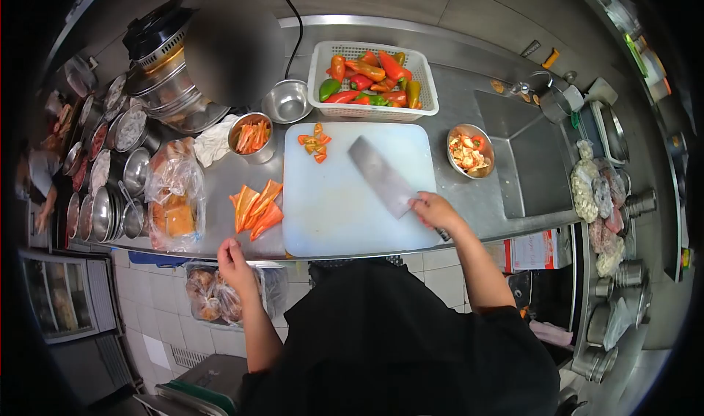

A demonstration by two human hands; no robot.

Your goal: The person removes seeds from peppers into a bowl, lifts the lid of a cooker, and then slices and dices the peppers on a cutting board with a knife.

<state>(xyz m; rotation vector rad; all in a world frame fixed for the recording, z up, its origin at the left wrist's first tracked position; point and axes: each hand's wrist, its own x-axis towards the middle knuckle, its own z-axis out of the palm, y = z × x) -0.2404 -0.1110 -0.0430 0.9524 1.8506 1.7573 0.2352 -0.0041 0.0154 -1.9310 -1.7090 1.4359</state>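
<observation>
My right hand (434, 212) is closed around the handle of a cleaver (381, 175), whose broad blade lies over the right half of the white cutting board (323, 218). At the counter's front edge, my left hand (236, 266) has its fingers drawn together, with nothing showing in them. Just beyond its fingertips are opened orange pepper pieces (257, 207), left of the board. Small pepper trimmings (315, 143) sit at the board's upper left. A metal bowl of pepper strips (251, 136) stands left of the board, and a bowl of pepper scraps (471, 152) to its right.
A white basket (323, 107) of whole peppers stands behind the board, beside a metal bowl (287, 102). Plastic-bagged food (176, 196) and several metal bowls crowd the left. A sink (524, 159) lies to the right. Another person's arm (45, 209) shows at far left.
</observation>
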